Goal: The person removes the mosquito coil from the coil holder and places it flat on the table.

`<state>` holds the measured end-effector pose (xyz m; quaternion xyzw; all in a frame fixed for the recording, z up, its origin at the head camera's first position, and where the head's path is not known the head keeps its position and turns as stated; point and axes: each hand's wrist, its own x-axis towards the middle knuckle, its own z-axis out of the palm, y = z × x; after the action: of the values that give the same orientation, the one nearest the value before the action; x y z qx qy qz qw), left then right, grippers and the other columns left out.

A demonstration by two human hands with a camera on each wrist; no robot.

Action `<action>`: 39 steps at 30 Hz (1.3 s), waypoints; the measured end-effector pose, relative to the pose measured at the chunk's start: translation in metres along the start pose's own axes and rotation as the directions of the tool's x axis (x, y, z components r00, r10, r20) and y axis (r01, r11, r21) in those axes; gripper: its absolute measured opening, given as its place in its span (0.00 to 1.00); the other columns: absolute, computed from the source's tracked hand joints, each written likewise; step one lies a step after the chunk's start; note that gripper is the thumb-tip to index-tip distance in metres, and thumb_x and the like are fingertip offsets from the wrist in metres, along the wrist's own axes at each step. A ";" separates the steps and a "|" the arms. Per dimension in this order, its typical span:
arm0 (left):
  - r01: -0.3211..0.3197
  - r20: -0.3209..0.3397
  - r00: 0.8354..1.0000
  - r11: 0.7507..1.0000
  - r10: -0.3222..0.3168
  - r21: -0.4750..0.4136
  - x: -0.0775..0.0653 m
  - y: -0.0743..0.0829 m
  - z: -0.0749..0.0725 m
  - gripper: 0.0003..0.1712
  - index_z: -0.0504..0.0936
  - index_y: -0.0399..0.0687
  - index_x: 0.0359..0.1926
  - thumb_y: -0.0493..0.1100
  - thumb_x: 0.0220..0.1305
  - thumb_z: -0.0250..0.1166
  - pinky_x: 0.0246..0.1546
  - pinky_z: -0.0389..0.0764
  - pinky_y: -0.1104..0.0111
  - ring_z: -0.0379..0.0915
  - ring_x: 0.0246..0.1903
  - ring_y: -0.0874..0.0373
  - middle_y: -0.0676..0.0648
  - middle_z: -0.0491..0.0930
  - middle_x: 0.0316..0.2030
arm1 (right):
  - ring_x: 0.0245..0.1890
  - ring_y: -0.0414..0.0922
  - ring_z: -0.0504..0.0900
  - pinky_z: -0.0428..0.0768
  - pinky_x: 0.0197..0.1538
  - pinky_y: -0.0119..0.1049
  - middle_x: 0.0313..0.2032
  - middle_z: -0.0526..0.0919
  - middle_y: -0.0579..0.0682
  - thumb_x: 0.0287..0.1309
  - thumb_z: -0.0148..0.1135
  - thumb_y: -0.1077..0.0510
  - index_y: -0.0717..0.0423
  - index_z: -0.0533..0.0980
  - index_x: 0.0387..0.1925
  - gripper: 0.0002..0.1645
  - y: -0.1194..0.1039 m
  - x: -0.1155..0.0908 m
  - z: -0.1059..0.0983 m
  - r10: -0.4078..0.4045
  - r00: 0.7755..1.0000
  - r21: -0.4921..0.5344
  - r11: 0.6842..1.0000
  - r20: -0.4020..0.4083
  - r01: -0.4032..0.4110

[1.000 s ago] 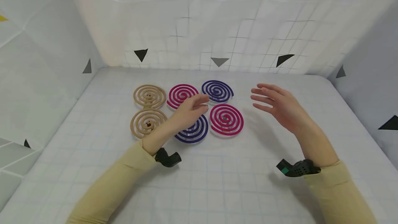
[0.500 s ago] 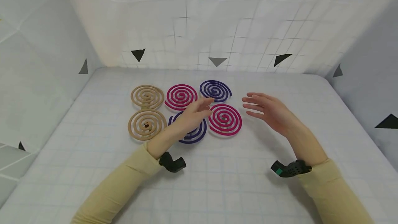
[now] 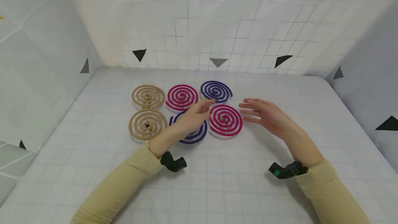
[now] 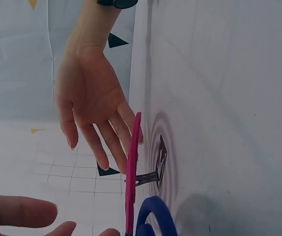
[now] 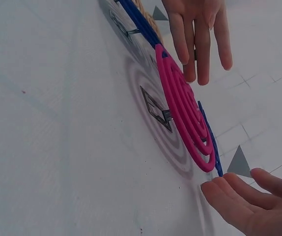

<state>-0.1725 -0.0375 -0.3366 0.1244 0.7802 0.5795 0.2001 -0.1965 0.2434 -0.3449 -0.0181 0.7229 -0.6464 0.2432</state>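
Near the middle of the table, a pink mosquito coil point(image 3: 225, 117) lies between my two hands, raised on a small metal stand point(image 5: 167, 115). My left hand point(image 3: 193, 117) hovers over the near blue mosquito coil point(image 3: 191, 142) and partly covers it in the head view. Its extended fingers point toward the pink coil and hold nothing. To the right of the pink coil is my right hand point(image 3: 267, 116), fingers spread and loosely straight, tips close to the rim. Behind it sits the far blue mosquito coil point(image 3: 215, 91).
Another pink coil point(image 3: 182, 96) lies at the back, left of the far blue one. On the left are a far tan coil point(image 3: 147, 96) and a near tan coil point(image 3: 151, 123). White walls with dark triangles enclose the white table point(image 3: 217, 182).
My right hand has moved left and slightly nearer, toward the near pink coil. My left hand has shifted a little right. The coils stay where they were.
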 end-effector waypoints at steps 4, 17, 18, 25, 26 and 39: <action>0.001 0.009 1.000 1.000 -0.001 -0.018 0.000 -0.001 0.002 0.30 0.61 0.47 0.75 0.34 0.75 0.50 0.75 0.58 0.55 0.51 0.76 0.49 0.46 0.60 0.75 | 0.74 0.57 0.61 0.67 0.71 0.55 0.74 0.60 0.60 0.75 0.47 0.43 0.61 0.51 0.76 0.40 0.003 0.001 -0.001 0.009 1.000 -0.010 1.000 0.015 -0.008; 0.012 0.010 1.000 1.000 -0.012 -0.015 0.001 -0.005 0.004 0.29 0.61 0.48 0.74 0.35 0.75 0.50 0.75 0.57 0.54 0.51 0.76 0.48 0.46 0.59 0.75 | 0.69 0.60 0.69 0.75 0.65 0.54 0.72 0.64 0.61 0.74 0.51 0.45 0.61 0.55 0.74 0.38 0.008 0.006 0.000 0.058 0.998 -0.075 0.996 0.039 -0.055; 0.009 0.011 1.000 1.000 -0.009 -0.014 0.001 -0.005 0.004 0.29 0.61 0.48 0.74 0.35 0.75 0.50 0.75 0.57 0.55 0.51 0.76 0.48 0.46 0.59 0.75 | 0.68 0.59 0.71 0.76 0.64 0.54 0.72 0.64 0.61 0.74 0.51 0.45 0.61 0.56 0.74 0.38 0.008 0.006 0.000 0.061 0.997 -0.074 0.996 0.038 -0.058; -0.008 0.014 1.000 1.000 0.008 -0.021 0.003 -0.008 0.005 0.30 0.61 0.46 0.74 0.32 0.73 0.51 0.74 0.59 0.54 0.51 0.76 0.46 0.44 0.59 0.75 | 0.60 0.55 0.79 0.80 0.59 0.50 0.71 0.63 0.62 0.74 0.52 0.48 0.61 0.56 0.74 0.36 0.011 0.006 0.000 0.056 0.998 -0.045 0.998 0.043 -0.054; -0.014 0.016 1.000 1.000 0.014 -0.027 0.003 -0.009 0.005 0.30 0.61 0.45 0.74 0.32 0.73 0.51 0.74 0.60 0.54 0.51 0.76 0.46 0.44 0.58 0.76 | 0.59 0.55 0.79 0.81 0.59 0.50 0.71 0.63 0.63 0.74 0.52 0.49 0.61 0.56 0.74 0.36 0.012 0.007 0.000 0.051 0.998 -0.041 0.998 0.044 -0.050; -0.019 -0.021 1.000 0.999 0.018 -0.051 0.005 -0.008 0.006 0.31 0.63 0.44 0.73 0.29 0.70 0.51 0.70 0.67 0.54 0.56 0.74 0.46 0.45 0.62 0.74 | 0.53 0.46 0.82 0.83 0.56 0.40 0.68 0.67 0.64 0.72 0.55 0.56 0.66 0.62 0.70 0.31 0.014 0.004 0.000 -0.010 0.996 -0.081 0.997 0.092 0.018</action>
<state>-0.1735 -0.0324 -0.3467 0.1204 0.7661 0.6021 0.1899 -0.1959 0.2443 -0.3594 -0.0628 0.7366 -0.6166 0.2707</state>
